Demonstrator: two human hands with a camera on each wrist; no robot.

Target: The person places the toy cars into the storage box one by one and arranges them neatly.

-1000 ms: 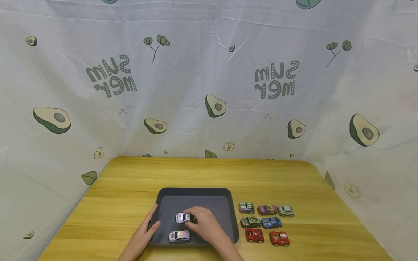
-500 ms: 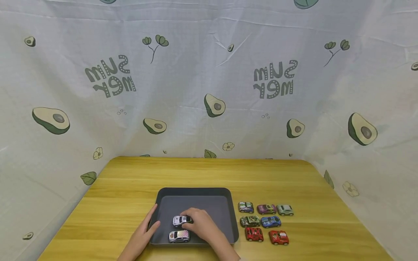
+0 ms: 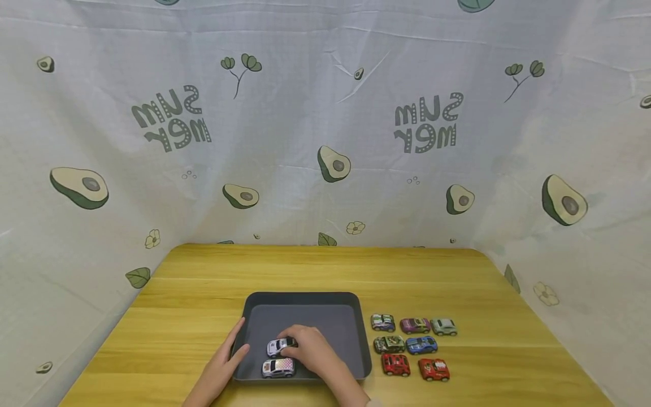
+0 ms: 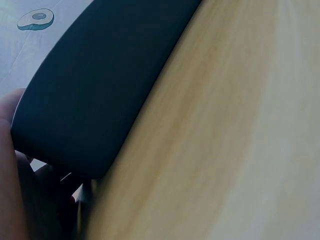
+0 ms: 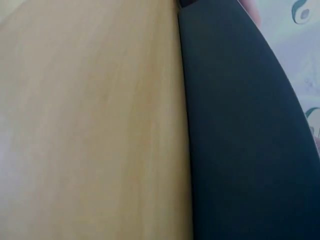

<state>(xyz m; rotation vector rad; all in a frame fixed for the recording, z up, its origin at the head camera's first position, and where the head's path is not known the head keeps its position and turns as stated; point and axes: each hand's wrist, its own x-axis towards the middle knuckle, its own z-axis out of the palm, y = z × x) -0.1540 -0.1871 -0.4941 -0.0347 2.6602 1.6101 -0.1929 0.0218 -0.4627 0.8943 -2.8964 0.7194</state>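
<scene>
- Two toy cars sit in the dark tray [image 3: 305, 299]: a white car [image 3: 281, 345] with dark windows, and a silver car [image 3: 278, 368] just in front of it, near the tray's front edge.
- Right hand [image 3: 311, 351] has its fingers curled round the white car; a second ago the car sat further back and to the right in the tray, and it has since come forward and left, now angled and just behind the silver one.
- Left hand [image 3: 227, 360] rests against the tray's left rim, thumb over the edge and fingers fairly straight, much as it lay before; it grips nothing that I can make out.
- Seven more cars [image 3: 411, 345] stand in rows on the wooden table [image 3: 203, 294], just right of the tray, unmoved.
- Both wrist views show only the tray's dark wall [image 4: 100, 85] against the table, so they add nothing about the fingers.
- Judging from the shift, the white car is being lined up beside the silver one, and is not yet let go.
</scene>
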